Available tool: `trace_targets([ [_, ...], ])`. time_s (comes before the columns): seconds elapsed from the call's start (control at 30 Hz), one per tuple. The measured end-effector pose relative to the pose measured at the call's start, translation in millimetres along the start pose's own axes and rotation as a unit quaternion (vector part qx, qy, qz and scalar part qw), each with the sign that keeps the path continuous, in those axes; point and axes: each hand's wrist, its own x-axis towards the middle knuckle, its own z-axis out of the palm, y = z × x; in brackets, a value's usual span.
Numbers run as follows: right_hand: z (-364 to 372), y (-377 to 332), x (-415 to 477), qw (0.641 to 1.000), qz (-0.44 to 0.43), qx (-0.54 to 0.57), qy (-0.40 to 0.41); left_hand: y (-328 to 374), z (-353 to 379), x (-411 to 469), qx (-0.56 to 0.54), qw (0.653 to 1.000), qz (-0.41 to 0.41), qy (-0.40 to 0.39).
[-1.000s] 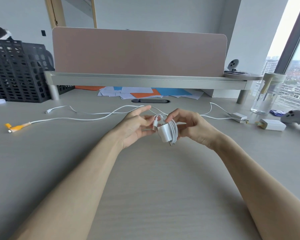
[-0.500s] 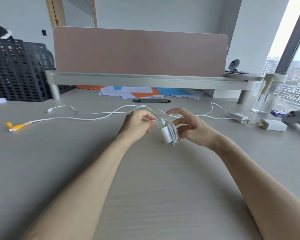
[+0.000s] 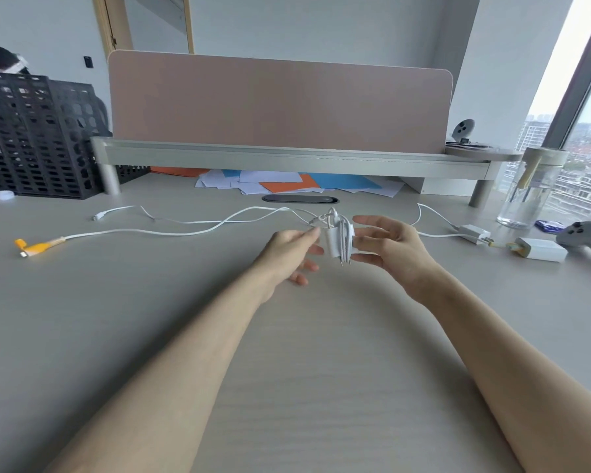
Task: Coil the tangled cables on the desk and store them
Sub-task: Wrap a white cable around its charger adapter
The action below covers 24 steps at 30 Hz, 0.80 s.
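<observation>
- Head view, centre: white charger [image 3: 335,242], wound in its own cable, held above the desk [image 3: 287,370], prongs pointing down.
- Right hand [image 3: 393,249]: pinches the white charger from the right between thumb and a finger; index finger stretched out above it.
- Left hand [image 3: 284,254]: fingers loosely straight and spread, gripping nothing; index tip at the upper left edge of the white charger, contact unclear.
- Loose white cables [image 3: 185,230]: strung uncoiled over the desk behind both hands; orange-yellow plug end [image 3: 36,248] far left.
- White adapter [image 3: 473,232]: right of the hands, near a glass bottle [image 3: 526,192].
- Black mesh rack [image 3: 31,138]: far left, at the back.
</observation>
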Motion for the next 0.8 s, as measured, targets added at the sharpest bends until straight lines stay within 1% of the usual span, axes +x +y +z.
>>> trace_targets([
  [0.03,0.0,1.0,-0.3,1.000,0.002,0.009,0.012,0.6,4.9,-2.2,0.008,1.000,0.015,-0.023],
  [0.07,1.1,2.1,-0.7,1.000,0.004,0.018,0.020,-0.2,8.8,-3.6,0.025,0.999,0.033,-0.031],
  [0.13,3.1,3.6,-2.5,0.999,0.007,0.033,0.029,-3.1,13.7,-4.3,0.050,0.997,0.058,-0.019],
  [0.3,4.1,6.2,-13.1,0.999,-0.002,0.023,0.038,-4.4,19.7,-3.3,0.041,0.997,0.071,0.000],
  [0.47,-12.1,3.8,-32.9,0.995,0.020,0.065,0.068,1.3,43.3,-9.3,0.040,0.997,0.066,-0.012],
  [0.63,-43.9,-5.1,-66.4,0.991,0.016,0.065,0.114,9.0,80.5,-20.6,0.017,0.997,0.057,-0.050],
  [0.8,-96.6,-24.4,-117.4,0.986,0.004,0.035,0.162,18.8,137.9,-45.3,-0.047,0.991,0.040,-0.121],
])
